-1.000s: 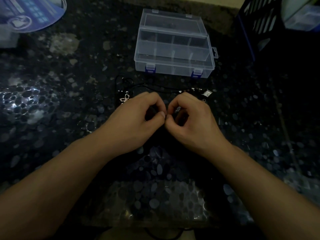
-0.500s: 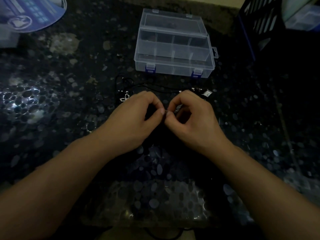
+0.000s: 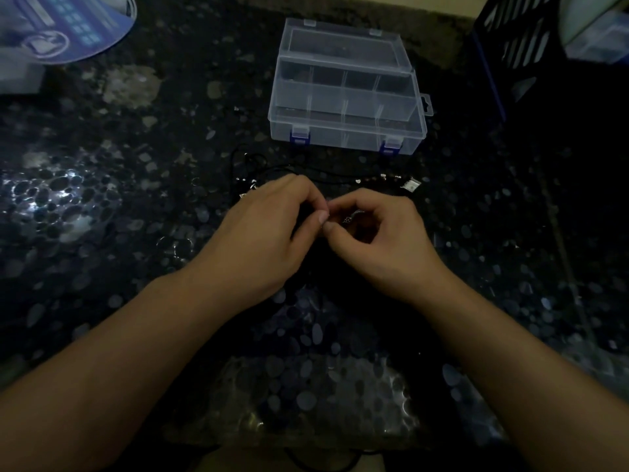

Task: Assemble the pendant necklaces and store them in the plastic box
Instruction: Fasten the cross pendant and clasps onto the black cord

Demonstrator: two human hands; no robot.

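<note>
Fingers (image 3: 321,218) of the left hand (image 3: 269,229) and of the right hand (image 3: 384,240) were curled, thumb tips nearly touching, low over the desk (image 3: 102,206). The right hand pinched a small silvery pendant (image 3: 350,218); what the left fingers pinched was too dark and small to identify, presumably the end of a cord. Beyond the knuckles a black cord (image 3: 306,172) lay on the desk, its long axis running left to right, its metal end fittings (image 3: 388,178) pointing right toward a small silvery piece (image 3: 410,184). Further loose fittings (image 3: 246,189) lay just left of the left hand. The plastic box (image 3: 347,107) stood behind the cord, lid open and tilted back, long side facing the person; its compartments appeared unfilled, though the dim light left this uncertain. Judged from this layout, the task was at an early stage: one pendant was being joined, nothing visibly stored, and threading, closing and boxing remained.
</note>
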